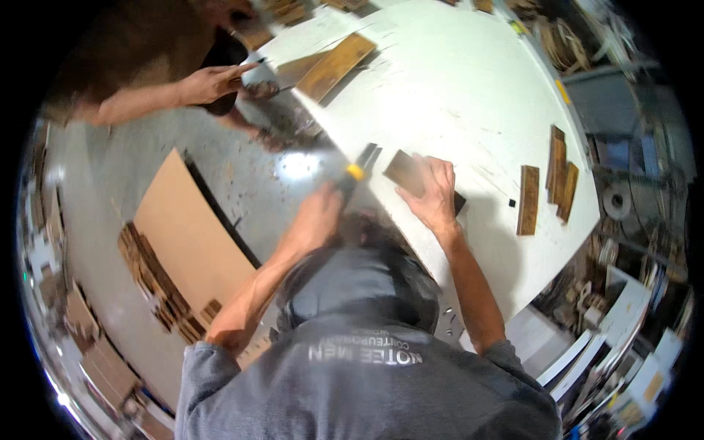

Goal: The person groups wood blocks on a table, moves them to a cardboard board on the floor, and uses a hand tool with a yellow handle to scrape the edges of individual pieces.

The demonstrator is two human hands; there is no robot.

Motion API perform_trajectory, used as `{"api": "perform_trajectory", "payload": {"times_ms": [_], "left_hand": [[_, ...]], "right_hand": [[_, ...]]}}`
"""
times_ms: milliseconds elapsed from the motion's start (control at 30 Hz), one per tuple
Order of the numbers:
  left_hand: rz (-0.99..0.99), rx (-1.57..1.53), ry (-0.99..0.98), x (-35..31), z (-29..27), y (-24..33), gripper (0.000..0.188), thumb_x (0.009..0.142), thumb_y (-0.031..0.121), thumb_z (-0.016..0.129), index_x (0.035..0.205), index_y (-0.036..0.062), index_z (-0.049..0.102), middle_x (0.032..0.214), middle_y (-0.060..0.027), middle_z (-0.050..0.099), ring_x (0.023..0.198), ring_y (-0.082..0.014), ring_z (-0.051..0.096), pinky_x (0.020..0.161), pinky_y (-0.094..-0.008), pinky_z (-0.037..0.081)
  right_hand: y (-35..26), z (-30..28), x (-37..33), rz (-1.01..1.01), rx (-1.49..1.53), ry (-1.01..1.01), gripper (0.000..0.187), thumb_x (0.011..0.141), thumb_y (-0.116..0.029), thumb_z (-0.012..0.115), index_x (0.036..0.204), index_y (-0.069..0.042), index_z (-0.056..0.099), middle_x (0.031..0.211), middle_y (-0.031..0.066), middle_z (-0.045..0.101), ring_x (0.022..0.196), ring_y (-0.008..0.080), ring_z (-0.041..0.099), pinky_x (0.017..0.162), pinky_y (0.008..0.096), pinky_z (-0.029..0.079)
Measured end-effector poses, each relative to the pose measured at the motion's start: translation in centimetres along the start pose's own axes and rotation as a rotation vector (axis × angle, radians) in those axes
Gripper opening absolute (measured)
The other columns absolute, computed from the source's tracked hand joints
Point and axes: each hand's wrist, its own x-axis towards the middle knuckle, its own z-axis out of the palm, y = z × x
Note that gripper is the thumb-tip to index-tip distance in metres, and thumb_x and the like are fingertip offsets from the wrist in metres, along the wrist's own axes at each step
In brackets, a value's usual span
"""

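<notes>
My right hand (433,192) is closed around a short brown wooden plank (400,169), held at the near left edge of the white tabletop (440,110). A dark end of it shows past my wrist. My left hand (317,220) grips a hand tool (355,174) with a dark handle, a yellow collar and a narrow grey end. Motion blurs the tool, so its exact kind cannot be made out. It points up toward the table edge, left of the plank and apart from it.
Several brown wood strips (528,199) lie at the table's right, near a small black square (512,203). Longer boards (337,67) rest at the far left corner, beside another person's hand (209,84). On the floor are a tan panel (198,220) and stacked strips (158,271).
</notes>
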Motion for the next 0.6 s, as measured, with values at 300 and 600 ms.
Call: {"api": "perform_trajectory", "payload": {"times_ms": [300,600], "left_hand": [[-0.277,-0.906,0.425,-8.9,5.2,-1.1,0.033,0.099,0.009,0.051,0.128,-0.0066,0.055,0.101,-0.0104,0.069,0.079,-0.0132,0.064,0.063,-0.0256,0.053],[-0.136,-0.250,0.516,-10.4,6.3,1.3,0.061,0.084,-0.003,0.050,0.145,-0.0010,0.045,0.124,-0.0313,0.058,0.117,-0.0442,0.056,0.102,-0.0456,0.044]], "right_hand": [[-2.1,3.1,2.9,-0.349,0.082,-0.224,0.071,0.067,-0.023,0.087,0.131,-0.004,0.062,0.115,0.0150,0.059,0.106,0.0335,0.053,0.093,0.0467,0.042],[-3.2,3.9,3.3,-0.441,0.063,-0.243,0.069,0.068,-0.020,0.086,0.130,0.001,0.062,0.111,0.0169,0.061,0.103,0.0337,0.054,0.091,0.0460,0.044]]}}
